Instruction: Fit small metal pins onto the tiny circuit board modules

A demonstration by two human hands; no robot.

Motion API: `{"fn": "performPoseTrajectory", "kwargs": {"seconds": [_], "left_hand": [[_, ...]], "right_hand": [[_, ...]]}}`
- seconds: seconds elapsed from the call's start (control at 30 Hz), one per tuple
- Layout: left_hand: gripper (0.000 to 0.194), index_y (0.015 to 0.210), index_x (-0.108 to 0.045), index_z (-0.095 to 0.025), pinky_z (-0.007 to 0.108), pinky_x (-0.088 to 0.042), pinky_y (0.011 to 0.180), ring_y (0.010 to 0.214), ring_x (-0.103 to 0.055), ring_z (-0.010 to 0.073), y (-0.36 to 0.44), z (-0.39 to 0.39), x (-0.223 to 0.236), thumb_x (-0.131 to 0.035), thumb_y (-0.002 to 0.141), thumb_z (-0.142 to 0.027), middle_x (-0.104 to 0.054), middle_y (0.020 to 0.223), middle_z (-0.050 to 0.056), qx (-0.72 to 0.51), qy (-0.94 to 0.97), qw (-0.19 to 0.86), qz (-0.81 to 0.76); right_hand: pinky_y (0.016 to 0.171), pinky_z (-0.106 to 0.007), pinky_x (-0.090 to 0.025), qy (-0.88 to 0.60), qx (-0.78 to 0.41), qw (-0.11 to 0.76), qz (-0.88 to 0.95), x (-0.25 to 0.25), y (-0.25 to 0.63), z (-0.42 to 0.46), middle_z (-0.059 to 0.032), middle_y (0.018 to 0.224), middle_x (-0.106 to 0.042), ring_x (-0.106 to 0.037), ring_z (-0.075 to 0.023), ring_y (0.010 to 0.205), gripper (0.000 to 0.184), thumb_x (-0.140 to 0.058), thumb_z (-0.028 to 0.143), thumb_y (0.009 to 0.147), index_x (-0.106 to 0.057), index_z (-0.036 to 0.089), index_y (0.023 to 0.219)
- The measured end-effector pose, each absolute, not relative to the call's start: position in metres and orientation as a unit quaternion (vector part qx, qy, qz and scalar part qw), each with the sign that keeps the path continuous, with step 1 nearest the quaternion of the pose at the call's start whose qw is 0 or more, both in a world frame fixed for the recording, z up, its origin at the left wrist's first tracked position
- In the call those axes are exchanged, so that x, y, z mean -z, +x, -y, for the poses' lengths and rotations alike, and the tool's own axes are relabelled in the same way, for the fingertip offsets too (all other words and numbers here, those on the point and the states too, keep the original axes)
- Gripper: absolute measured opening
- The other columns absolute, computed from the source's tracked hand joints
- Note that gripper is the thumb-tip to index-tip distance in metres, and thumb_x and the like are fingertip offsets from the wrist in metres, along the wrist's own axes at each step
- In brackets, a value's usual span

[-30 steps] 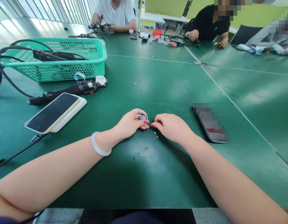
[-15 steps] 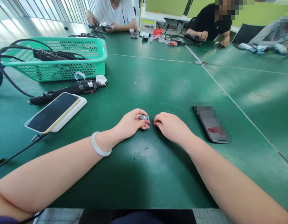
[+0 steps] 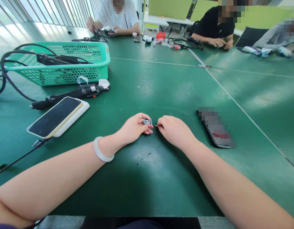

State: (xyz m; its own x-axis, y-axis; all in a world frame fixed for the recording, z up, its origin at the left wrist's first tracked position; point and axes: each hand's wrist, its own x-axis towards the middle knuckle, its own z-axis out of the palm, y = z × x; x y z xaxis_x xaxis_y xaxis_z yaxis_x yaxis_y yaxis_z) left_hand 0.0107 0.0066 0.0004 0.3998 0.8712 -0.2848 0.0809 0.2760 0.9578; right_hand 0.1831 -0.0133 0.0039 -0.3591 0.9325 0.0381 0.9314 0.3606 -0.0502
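Between the thumb and fingers of my left hand [image 3: 136,125] is a small circuit board [image 3: 147,122], grey-white with dark parts. A pale bangle circles that wrist. Just to its right, my right hand [image 3: 172,128] is closed in a pinch. A tiny pale sliver [image 3: 156,126] pokes out from its fingertips toward the board; it is too small to name. A narrow gap separates the sliver from my left fingers. Both hands hover low over or rest on the green table [image 3: 147,187]; which one I cannot tell.
A green basket [image 3: 72,74] holding black corded tools stands at the left, with a black electric screwdriver [image 3: 72,93] before it. Nearer lies a phone [image 3: 55,116] on a white block. Another phone [image 3: 215,130] lies at the right. Several people work across the table.
The pale sliver now shows at my right fingertips, where it was not visible before. Both hands have hardly moved. The whole view has shifted slightly downward.
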Motion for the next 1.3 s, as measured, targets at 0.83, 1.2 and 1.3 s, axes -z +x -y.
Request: {"fn": "performPoseTrajectory", "kwargs": {"seconds": [0.83, 1.2, 1.3], "left_hand": [[0.015, 0.093, -0.052, -0.015, 0.025, -0.052, 0.067, 0.065, -0.065, 0.0087, 0.011, -0.004, 0.0, -0.055, 0.083, -0.004, -0.068, 0.075, 0.001, -0.301, 0.536, 0.643, -0.456], [0.012, 0.093, -0.052, -0.015, 0.026, -0.052, 0.069, 0.068, -0.066, 0.0098, 0.011, -0.002, 0.005, -0.057, 0.083, -0.009, -0.065, 0.077, 0.001, -0.3, 0.566, 0.63, -0.44], [0.012, 0.093, -0.052, -0.015, 0.025, -0.052, 0.069, 0.068, -0.066, 0.0096, 0.01, -0.002, 0.005, -0.056, 0.083, -0.009, -0.065, 0.078, 0.0, -0.3, 0.568, 0.631, -0.435]], "right_hand": [[0.076, -0.029, -0.044, -0.587, -0.002, 0.198, 0.785, -0.01, 0.186, 0.02, -0.0054, 0.086, -0.067, -0.06, -0.0176, 0.083, 0.021, -0.047, 0.015, 0.091, -0.066, 0.018, 0.084], [0.072, -0.028, -0.044, -0.556, 0.011, 0.178, 0.812, -0.002, 0.165, 0.024, -0.0067, 0.089, -0.067, -0.059, -0.018, 0.082, 0.025, -0.042, 0.013, 0.091, -0.066, 0.016, 0.085], [0.07, -0.029, -0.042, -0.559, 0.02, 0.164, 0.813, -0.004, 0.164, 0.025, -0.0066, 0.088, -0.067, -0.059, -0.018, 0.082, 0.026, -0.042, 0.013, 0.091, -0.066, 0.016, 0.084]]}}
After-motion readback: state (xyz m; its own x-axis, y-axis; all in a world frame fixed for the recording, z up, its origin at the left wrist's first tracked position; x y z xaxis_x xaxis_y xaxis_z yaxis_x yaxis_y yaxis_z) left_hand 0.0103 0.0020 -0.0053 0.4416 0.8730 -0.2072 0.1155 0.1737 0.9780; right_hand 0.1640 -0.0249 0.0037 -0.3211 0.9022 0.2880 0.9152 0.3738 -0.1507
